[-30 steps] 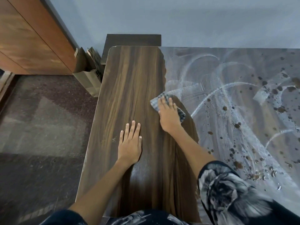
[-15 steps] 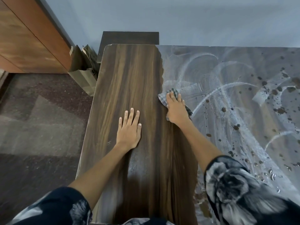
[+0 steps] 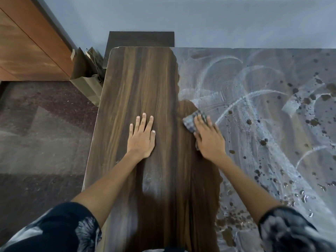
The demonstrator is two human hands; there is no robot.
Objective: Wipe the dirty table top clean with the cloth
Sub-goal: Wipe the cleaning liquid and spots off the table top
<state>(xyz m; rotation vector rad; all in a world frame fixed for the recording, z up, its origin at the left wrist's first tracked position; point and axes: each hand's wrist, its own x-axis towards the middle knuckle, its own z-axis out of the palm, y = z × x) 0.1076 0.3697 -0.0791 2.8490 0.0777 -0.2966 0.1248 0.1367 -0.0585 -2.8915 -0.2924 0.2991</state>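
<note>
A person's right hand (image 3: 209, 138) presses a checked cloth (image 3: 192, 120) flat against the wood-grain counter (image 3: 138, 84), at the border between its clean left strip and the white-smeared, brown-spattered right side. The left hand (image 3: 141, 138) rests flat, fingers straight, on the clean wood, holding nothing.

A plain room indoors, maybe my home or an office, blue-grey wall (image 3: 218, 19) ahead, wooden cabinet (image 3: 27, 51) upper left, paper bags (image 3: 87, 77) beside it, speckled stone floor (image 3: 45, 133) left.
</note>
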